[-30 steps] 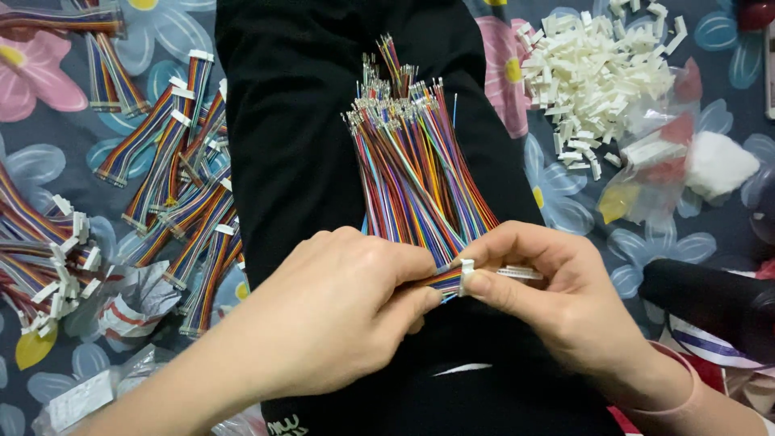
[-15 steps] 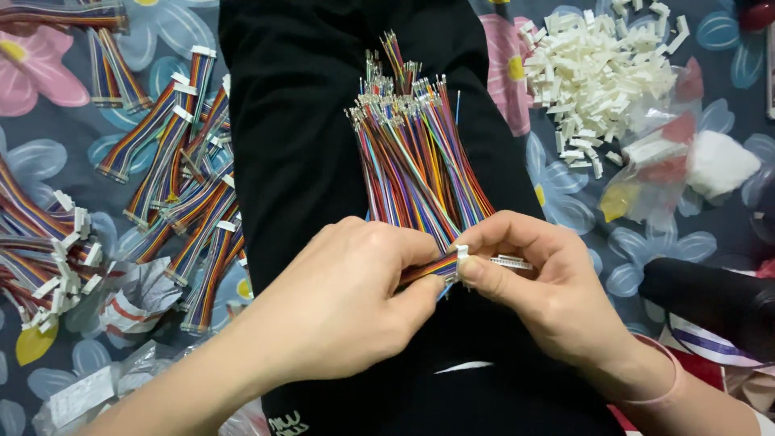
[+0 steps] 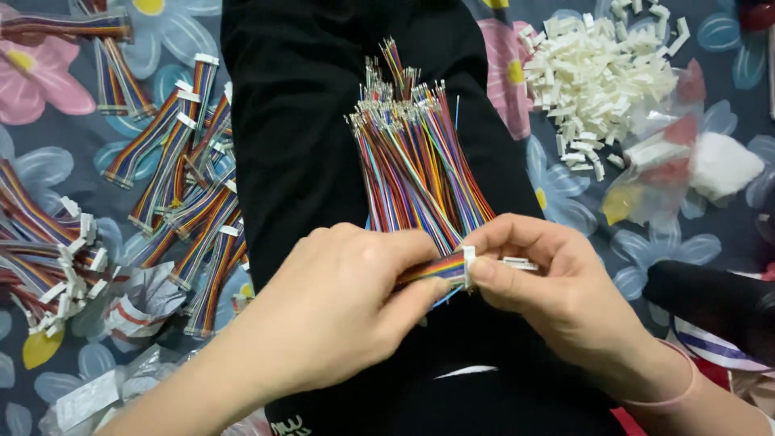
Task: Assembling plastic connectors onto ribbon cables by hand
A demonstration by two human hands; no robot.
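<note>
Pinching a flat rainbow ribbon of wires [image 3: 432,268] with my left hand [image 3: 339,311], I press its white connector [image 3: 467,266] between the thumb and fingers of my right hand [image 3: 557,295]. A loose bundle of coloured wires [image 3: 416,161] fans out on the black cloth [image 3: 307,145] just beyond both hands.
</note>
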